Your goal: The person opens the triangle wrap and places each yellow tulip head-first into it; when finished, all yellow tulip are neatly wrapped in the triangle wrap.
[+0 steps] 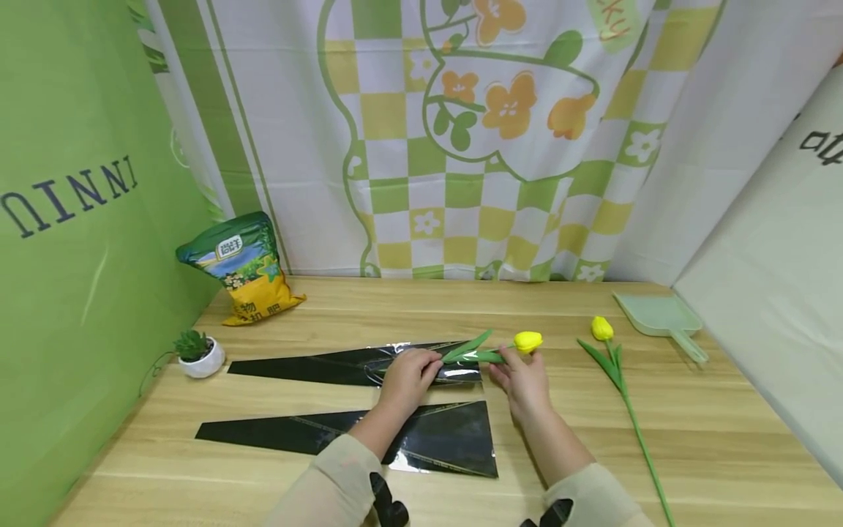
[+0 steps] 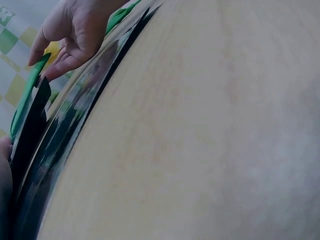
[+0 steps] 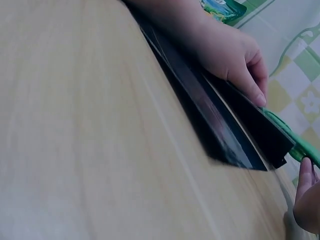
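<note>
A yellow artificial tulip (image 1: 529, 341) with green leaves lies along the wide right end of the upper black flower sleeve (image 1: 296, 367), its bloom beyond the sleeve's edge. My left hand (image 1: 407, 379) grips the sleeve and the tulip together, thumb and fingers at the base of the leaves. Just below the bloom, my right hand (image 1: 525, 386) holds the tulip by its stem and leaf. In the right wrist view the sleeve's mouth (image 3: 280, 150) stands raised off the table, with green leaf (image 3: 300, 148) along it. The lower stem is hidden.
A second black sleeve (image 1: 454, 439) lies flat nearer me, partly under my left forearm. To the right are another yellow tulip (image 1: 628, 402) and a pale green dustpan (image 1: 661, 315). At left stand a potted succulent (image 1: 202, 360) and a fertilizer bag (image 1: 250, 271).
</note>
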`<state>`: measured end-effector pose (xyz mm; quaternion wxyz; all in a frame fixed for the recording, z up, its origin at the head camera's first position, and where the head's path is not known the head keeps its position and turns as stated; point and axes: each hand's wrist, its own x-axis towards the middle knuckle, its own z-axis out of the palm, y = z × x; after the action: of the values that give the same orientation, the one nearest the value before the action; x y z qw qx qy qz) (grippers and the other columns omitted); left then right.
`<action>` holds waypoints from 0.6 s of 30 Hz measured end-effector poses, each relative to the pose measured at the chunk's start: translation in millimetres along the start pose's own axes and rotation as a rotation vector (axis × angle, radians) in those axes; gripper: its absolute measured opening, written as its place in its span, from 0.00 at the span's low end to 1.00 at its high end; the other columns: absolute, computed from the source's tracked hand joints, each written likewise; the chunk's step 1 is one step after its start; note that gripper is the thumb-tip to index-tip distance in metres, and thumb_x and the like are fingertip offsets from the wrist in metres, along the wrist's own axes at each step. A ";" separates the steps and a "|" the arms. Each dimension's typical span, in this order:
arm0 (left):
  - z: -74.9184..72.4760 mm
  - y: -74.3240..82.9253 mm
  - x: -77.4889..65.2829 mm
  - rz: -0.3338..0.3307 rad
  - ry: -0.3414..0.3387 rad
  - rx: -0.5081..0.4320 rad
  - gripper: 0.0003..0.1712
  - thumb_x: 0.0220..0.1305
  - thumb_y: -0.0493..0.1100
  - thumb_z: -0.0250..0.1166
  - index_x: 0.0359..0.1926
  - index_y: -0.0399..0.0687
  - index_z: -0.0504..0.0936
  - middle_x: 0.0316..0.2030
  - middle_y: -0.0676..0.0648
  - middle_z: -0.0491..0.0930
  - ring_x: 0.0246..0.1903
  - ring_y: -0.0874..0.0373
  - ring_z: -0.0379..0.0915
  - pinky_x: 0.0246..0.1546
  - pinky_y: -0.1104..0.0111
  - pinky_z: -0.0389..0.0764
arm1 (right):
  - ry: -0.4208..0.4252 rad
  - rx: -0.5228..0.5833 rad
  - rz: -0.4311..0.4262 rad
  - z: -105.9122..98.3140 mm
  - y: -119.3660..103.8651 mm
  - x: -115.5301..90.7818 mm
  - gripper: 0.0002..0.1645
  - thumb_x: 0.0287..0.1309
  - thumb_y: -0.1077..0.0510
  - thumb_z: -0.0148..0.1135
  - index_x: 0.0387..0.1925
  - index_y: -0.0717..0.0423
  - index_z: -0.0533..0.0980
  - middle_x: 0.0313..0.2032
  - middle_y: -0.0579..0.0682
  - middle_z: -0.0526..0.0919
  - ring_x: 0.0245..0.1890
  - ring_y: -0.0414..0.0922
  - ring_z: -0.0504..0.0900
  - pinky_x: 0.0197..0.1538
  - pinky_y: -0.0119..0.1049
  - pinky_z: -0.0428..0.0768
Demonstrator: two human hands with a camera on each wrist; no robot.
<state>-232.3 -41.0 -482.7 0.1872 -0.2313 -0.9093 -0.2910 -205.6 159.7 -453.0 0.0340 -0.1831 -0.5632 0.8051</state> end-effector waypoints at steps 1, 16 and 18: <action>-0.1 -0.2 0.0 0.000 -0.002 0.003 0.10 0.67 0.45 0.64 0.44 0.48 0.88 0.43 0.50 0.88 0.46 0.54 0.82 0.52 0.62 0.81 | -0.002 -0.009 -0.006 -2.0 -0.8 0.9 0.33 0.69 0.61 0.53 0.68 0.59 0.48 0.45 0.49 0.73 0.32 0.33 0.81 0.45 0.26 0.84; 0.3 -0.5 -0.3 -0.020 -0.026 -0.003 0.11 0.67 0.46 0.63 0.45 0.49 0.87 0.44 0.50 0.87 0.47 0.54 0.82 0.52 0.62 0.81 | -0.083 -0.118 -0.057 -34.0 -13.3 9.1 0.28 0.70 0.62 0.53 0.67 0.66 0.58 0.48 0.47 0.75 0.42 0.30 0.82 0.51 0.21 0.81; -0.2 -0.5 -0.3 -0.020 -0.029 0.003 0.11 0.67 0.46 0.63 0.45 0.49 0.87 0.44 0.50 0.87 0.47 0.54 0.82 0.52 0.62 0.81 | -0.089 -0.128 -0.071 -36.6 -14.6 10.2 0.28 0.68 0.63 0.55 0.65 0.66 0.59 0.44 0.44 0.76 0.41 0.31 0.83 0.51 0.23 0.81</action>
<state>-232.3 -41.6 -483.0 0.1712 -0.2262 -0.9146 -0.2881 -205.1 200.3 -453.1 0.0256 -0.1290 -0.6207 0.7729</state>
